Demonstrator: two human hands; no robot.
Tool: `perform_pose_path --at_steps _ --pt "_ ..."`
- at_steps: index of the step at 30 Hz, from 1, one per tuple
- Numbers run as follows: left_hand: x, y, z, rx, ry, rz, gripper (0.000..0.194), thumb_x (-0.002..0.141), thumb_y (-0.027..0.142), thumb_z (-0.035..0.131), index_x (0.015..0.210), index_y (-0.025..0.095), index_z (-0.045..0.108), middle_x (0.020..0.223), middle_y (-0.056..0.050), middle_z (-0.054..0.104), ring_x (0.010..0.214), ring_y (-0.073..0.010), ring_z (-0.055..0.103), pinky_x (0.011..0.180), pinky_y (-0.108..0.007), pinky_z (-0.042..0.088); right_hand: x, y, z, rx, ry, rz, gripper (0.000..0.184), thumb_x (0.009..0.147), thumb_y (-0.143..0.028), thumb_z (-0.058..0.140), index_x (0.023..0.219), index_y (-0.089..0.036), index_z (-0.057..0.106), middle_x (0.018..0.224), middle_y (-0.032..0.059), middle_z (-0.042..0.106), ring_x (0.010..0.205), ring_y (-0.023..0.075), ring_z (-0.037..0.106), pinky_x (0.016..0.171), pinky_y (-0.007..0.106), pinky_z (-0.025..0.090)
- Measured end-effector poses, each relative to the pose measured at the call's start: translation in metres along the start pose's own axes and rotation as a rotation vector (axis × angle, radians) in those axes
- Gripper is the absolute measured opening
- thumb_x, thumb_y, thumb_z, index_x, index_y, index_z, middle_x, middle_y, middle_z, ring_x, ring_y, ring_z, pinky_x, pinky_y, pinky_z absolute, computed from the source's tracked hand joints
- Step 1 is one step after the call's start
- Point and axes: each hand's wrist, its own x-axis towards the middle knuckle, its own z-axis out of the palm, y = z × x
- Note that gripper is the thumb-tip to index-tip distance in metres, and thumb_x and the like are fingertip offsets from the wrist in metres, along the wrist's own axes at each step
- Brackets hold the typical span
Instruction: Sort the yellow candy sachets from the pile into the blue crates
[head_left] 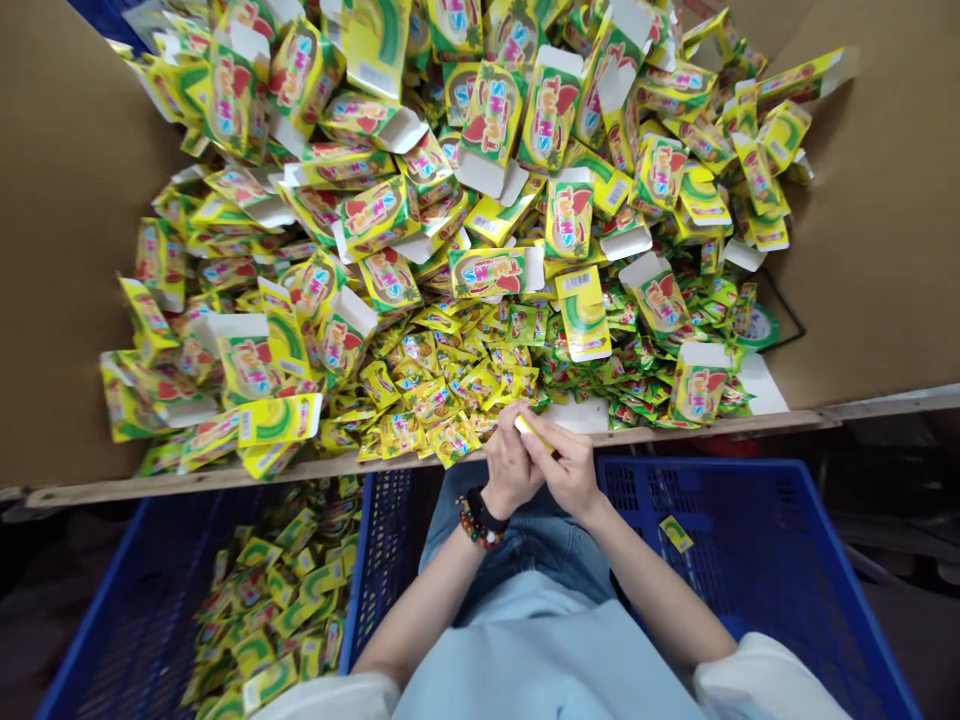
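My left hand and my right hand meet at the table's front edge, fingers closed around a small candy box. Only a narrow yellow and white strip of that box shows; the fingers hide the remainder. Just beyond my hands lies a heap of small yellow candy packets. To its right are green candy packets. Behind both rises a big pile of printed boxes marked "TWINS", many with white end flaps standing open.
Cardboard walls flank the pile. Below the wooden table edge, a blue crate at left holds many boxes. Another blue crate at right has one small yellow-green piece in it. A green tape roll lies at the pile's right.
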Motion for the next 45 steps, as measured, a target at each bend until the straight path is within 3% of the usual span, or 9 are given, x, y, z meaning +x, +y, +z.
perform_pose_path --at_steps 3,12,16,20,27,31,35,39,45 --pt "-0.001 -0.002 0.0 0.007 0.005 -0.017 0.05 0.092 0.033 0.045 0.137 0.013 0.036 0.119 -0.02 0.062 0.102 -0.0265 0.068 0.082 -0.038 0.058 0.004 0.001 -0.003 -0.064 0.0 0.031 0.036 0.096 -0.03 0.051 0.13 -0.026 0.063 0.123 0.0054 0.069 0.11 0.0242 0.068 0.094 0.037 0.058" --pt "0.005 0.004 -0.008 -0.107 -0.123 0.001 0.052 0.093 0.04 0.043 0.139 0.016 0.038 0.123 -0.021 0.06 0.109 -0.0297 0.064 0.09 -0.045 0.054 -0.003 0.003 -0.018 -0.309 -0.143 -0.303 0.046 0.098 -0.021 0.045 0.143 -0.023 0.048 0.123 0.0098 0.069 0.103 0.0202 0.071 0.086 0.032 0.06" --pt "0.013 0.013 -0.034 -0.051 -0.256 0.107 0.068 0.081 0.052 0.065 0.136 0.018 0.045 0.124 -0.016 0.06 0.115 -0.03 0.058 0.096 -0.046 0.05 -0.037 -0.009 -0.081 -0.75 -0.097 -0.023 0.037 0.097 -0.025 0.046 0.128 -0.02 0.064 0.112 0.0134 0.073 0.089 0.024 0.074 0.073 0.033 0.06" --pt "0.028 0.005 -0.049 0.268 -0.179 0.005 0.037 0.086 0.018 0.059 0.122 0.024 0.062 0.124 -0.012 0.061 0.11 -0.0281 0.053 0.094 -0.044 0.046 -0.046 0.001 -0.114 -1.045 -0.12 0.143 0.03 0.092 -0.033 0.058 0.114 -0.019 0.072 0.102 0.0144 0.075 0.079 0.0269 0.073 0.064 0.035 0.056" --pt "0.059 -0.016 -0.031 0.47 -0.271 0.029 0.046 0.085 0.005 0.051 0.12 0.031 0.067 0.135 -0.007 0.058 0.109 -0.0299 0.049 0.091 -0.047 0.044 0.026 0.047 -0.026 -0.928 -0.121 -0.149 0.031 0.09 -0.012 0.054 0.114 -0.021 0.072 0.088 0.0072 0.064 0.077 0.0163 0.061 0.061 0.023 0.047" --pt "0.065 -0.02 -0.037 0.318 -0.107 0.04 0.029 0.088 0.01 0.053 0.104 0.026 0.071 0.115 -0.006 0.07 0.107 -0.0264 0.053 0.092 -0.044 0.045 0.034 0.048 -0.027 -0.755 -0.012 -0.18 0.019 0.09 -0.016 0.057 0.092 -0.019 0.075 0.091 0.0089 0.065 0.089 0.0198 0.059 0.075 0.029 0.05" --pt "0.065 -0.011 -0.043 0.013 0.009 -0.173 0.019 0.092 0.02 0.049 0.099 0.018 0.067 0.095 -0.007 0.072 0.09 -0.019 0.064 0.082 -0.034 0.051 0.024 0.033 -0.047 -0.192 0.13 0.064 0.013 0.085 -0.03 0.065 0.083 -0.019 0.071 0.106 0.0107 0.07 0.103 0.0233 0.063 0.092 0.041 0.05" --pt "0.061 0.006 -0.042 -0.29 -0.156 -0.459 0.023 0.088 0.028 0.052 0.098 0.017 0.069 0.07 0.0 0.067 0.055 -0.0113 0.058 0.053 -0.022 0.046 0.022 0.017 -0.046 0.385 0.174 0.444 0.027 0.067 -0.042 0.081 0.076 -0.02 0.07 0.091 0.0057 0.075 0.087 0.0206 0.069 0.082 0.036 0.056" --pt "0.057 0.017 -0.039 -0.553 -0.28 -0.54 0.033 0.079 0.043 0.067 0.095 0.014 0.073 0.079 -0.005 0.071 0.056 -0.0116 0.057 0.051 -0.022 0.047 0.028 0.002 -0.043 0.539 0.195 0.642 0.034 0.056 -0.041 0.088 0.068 -0.017 0.067 0.062 -0.0013 0.068 0.055 0.0128 0.063 0.053 0.025 0.056"
